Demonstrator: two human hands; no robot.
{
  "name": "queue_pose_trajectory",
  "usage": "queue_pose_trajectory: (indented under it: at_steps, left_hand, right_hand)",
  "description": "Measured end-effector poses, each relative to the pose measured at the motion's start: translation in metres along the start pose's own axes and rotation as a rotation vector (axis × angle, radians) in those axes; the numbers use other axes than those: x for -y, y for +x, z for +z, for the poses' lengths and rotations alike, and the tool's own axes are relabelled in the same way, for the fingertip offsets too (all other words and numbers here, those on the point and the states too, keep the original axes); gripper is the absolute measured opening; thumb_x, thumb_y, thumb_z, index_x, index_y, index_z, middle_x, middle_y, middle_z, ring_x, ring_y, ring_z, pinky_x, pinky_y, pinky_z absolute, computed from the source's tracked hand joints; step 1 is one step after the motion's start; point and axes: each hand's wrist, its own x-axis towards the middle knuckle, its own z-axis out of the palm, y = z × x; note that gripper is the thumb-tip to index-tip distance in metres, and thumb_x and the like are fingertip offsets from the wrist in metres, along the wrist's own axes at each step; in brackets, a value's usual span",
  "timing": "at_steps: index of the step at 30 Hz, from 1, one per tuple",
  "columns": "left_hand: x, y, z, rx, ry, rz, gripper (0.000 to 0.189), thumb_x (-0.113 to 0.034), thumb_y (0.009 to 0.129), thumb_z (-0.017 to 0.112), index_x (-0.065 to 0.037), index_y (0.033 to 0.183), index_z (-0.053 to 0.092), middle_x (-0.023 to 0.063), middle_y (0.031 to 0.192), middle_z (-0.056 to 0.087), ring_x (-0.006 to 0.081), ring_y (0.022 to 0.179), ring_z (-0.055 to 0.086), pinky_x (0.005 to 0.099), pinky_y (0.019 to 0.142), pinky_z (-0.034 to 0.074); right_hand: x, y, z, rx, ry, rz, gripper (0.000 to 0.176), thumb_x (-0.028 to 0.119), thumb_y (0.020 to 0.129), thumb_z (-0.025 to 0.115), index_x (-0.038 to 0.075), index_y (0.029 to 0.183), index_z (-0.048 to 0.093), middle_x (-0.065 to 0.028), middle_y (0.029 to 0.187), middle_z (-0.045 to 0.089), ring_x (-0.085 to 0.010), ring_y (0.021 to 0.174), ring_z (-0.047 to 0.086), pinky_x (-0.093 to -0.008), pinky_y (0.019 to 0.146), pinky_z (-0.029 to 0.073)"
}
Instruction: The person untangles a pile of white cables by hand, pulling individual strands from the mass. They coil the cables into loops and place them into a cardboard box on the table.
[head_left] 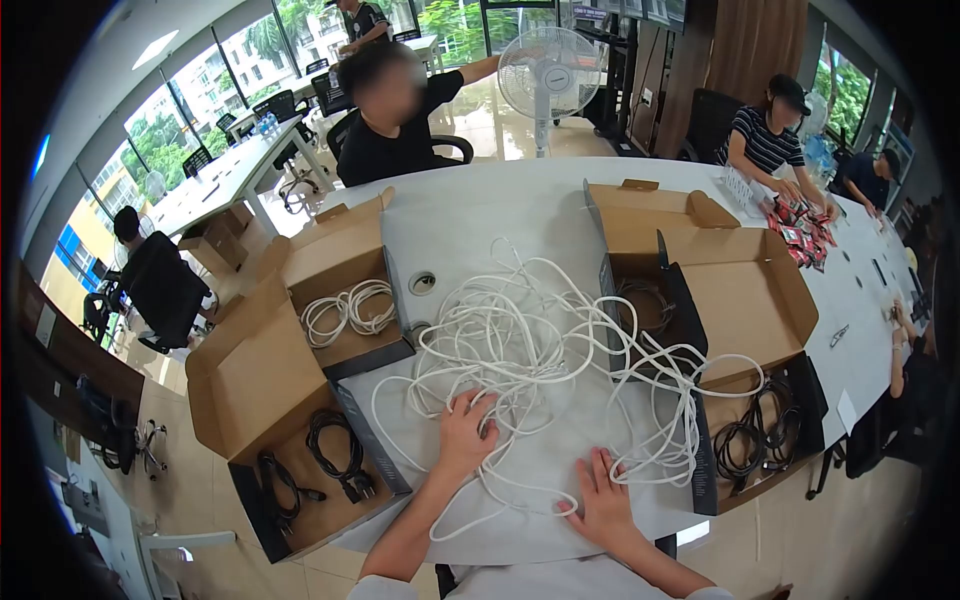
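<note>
A large tangle of white cable (510, 335) spreads over the middle of the table. My left hand (466, 432) is at the near edge of the tangle, its fingers curled around a strand of white cable. To the right, my right hand (604, 505) lies nearly flat on the table with its fingers apart. Its thumb is by the end of a white loop, and the fingertips are close to the strands that hang toward the right box. Where the strands cross, single cables are hard to follow.
Open cardboard boxes flank the tangle. The near left box (248, 482) and near right box (708, 462) hold black cables; the far left box (345, 348) holds coiled white cable. The far right box (690, 300) holds a darker coil. A fan (550, 75) and several people surround the table.
</note>
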Motion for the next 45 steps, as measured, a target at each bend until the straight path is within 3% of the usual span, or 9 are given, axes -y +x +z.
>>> queue_pose_trajectory:
  at_steps: [9, 16, 19, 22, 25, 31, 37, 42, 45]
  left_hand:
    - [0.004, 0.002, 0.003, -0.025, -0.074, -0.093, 0.041, -0.003, 0.066, 0.064, -0.006, 0.107, 0.063, 0.014, 0.112, 0.056, 0.0342, 0.099, 0.054, 0.0415, 0.083, 0.045]
    - [0.01, -0.003, 0.004, -0.129, -0.198, -0.212, 0.029, 0.002, 0.077, 0.063, 0.0, 0.106, 0.064, 0.0142, 0.099, 0.06, 0.0224, 0.075, 0.062, 0.0287, 0.06, 0.05]
    - [0.022, -0.004, 0.006, -0.197, -0.206, -0.181, 0.023, -0.001, 0.082, 0.062, 0.003, 0.105, 0.063, 0.0139, 0.096, 0.06, 0.0201, 0.07, 0.06, 0.0269, 0.057, 0.048]
    - [0.028, -0.007, 0.009, -0.242, -0.224, -0.201, 0.02, -0.001, 0.084, 0.06, 0.005, 0.103, 0.062, 0.0142, 0.095, 0.059, 0.0193, 0.067, 0.058, 0.0261, 0.055, 0.047]
    - [0.019, -0.008, 0.006, -0.191, -0.242, -0.261, 0.025, -0.002, 0.084, 0.057, 0.002, 0.108, 0.062, 0.0115, 0.093, 0.055, 0.0199, 0.073, 0.058, 0.0277, 0.061, 0.048]
    - [-0.005, 0.004, -0.031, 0.142, -0.164, -0.149, 0.032, 0.001, 0.079, 0.059, -0.002, 0.111, 0.064, 0.0167, 0.116, 0.053, 0.0303, 0.101, 0.057, 0.0336, 0.081, 0.048]
    - [-0.029, -0.01, -0.085, 0.433, -0.168, -0.148, 0.034, -0.001, 0.078, 0.062, -0.007, 0.111, 0.067, 0.0193, 0.145, 0.036, 0.0378, 0.126, 0.045, 0.0377, 0.093, 0.044]
    - [-0.055, -0.026, -0.126, 0.469, -0.239, -0.239, 0.033, -0.002, 0.079, 0.063, -0.009, 0.111, 0.067, 0.0182, 0.131, 0.052, 0.038, 0.125, 0.046, 0.0425, 0.101, 0.038]
    - [-0.057, -0.034, -0.145, 0.533, -0.453, -0.359, 0.031, -0.004, 0.08, 0.062, -0.008, 0.111, 0.067, 0.0184, 0.106, 0.065, 0.0385, 0.117, 0.054, 0.0428, 0.105, 0.034]
  right_hand:
    - [-0.005, 0.009, 0.0, 0.0, 0.069, -0.004, 0.072, 0.042, 0.075, 0.069, -0.002, 0.127, 0.047, -0.029, 0.137, 0.032, -0.0448, 0.128, 0.031, -0.0564, 0.101, 0.028]
    - [-0.008, 0.014, -0.007, 0.004, 0.174, 0.024, 0.061, 0.032, 0.077, 0.068, 0.0, 0.126, 0.049, -0.0254, 0.136, 0.034, -0.0437, 0.127, 0.033, -0.0539, 0.099, 0.034]
    - [-0.015, 0.008, 0.008, -0.159, 0.236, -0.055, 0.05, 0.019, 0.076, 0.069, 0.003, 0.121, 0.054, -0.0185, 0.124, 0.05, -0.0376, 0.115, 0.049, -0.0467, 0.089, 0.046]
    - [0.008, 0.004, -0.018, 0.026, 0.593, -0.157, 0.042, 0.01, 0.074, 0.069, 0.005, 0.114, 0.06, -0.01, 0.103, 0.063, -0.0293, 0.093, 0.062, -0.0384, 0.073, 0.052]
    - [0.022, 0.018, -0.071, -0.193, 0.63, -0.508, 0.032, 0.008, 0.073, 0.068, 0.005, 0.105, 0.063, -0.0056, 0.088, 0.066, -0.0242, 0.079, 0.065, -0.034, 0.066, 0.053]
    - [-0.05, 0.032, -0.145, -0.721, 0.032, 0.038, 0.044, 0.011, 0.074, 0.068, 0.0, 0.116, 0.058, -0.0172, 0.108, 0.061, -0.0301, 0.095, 0.061, -0.0363, 0.076, 0.049]
    - [-0.064, 0.036, -0.138, -0.37, 0.175, 0.404, 0.073, 0.025, 0.074, 0.076, -0.002, 0.132, 0.04, -0.0236, 0.135, 0.04, -0.0399, 0.114, 0.049, -0.0431, 0.091, 0.043]
    - [-0.066, 0.046, -0.114, -0.336, 0.327, 0.549, 0.063, 0.013, 0.076, 0.072, 0.0, 0.131, 0.044, -0.0162, 0.091, 0.065, -0.0254, 0.074, 0.062, -0.0345, 0.069, 0.05]
    - [-0.061, 0.047, -0.12, -0.296, 0.423, 0.506, 0.051, 0.001, 0.078, 0.066, -0.001, 0.126, 0.05, -0.0106, 0.09, 0.065, -0.0125, 0.071, 0.058, -0.0266, 0.065, 0.047]
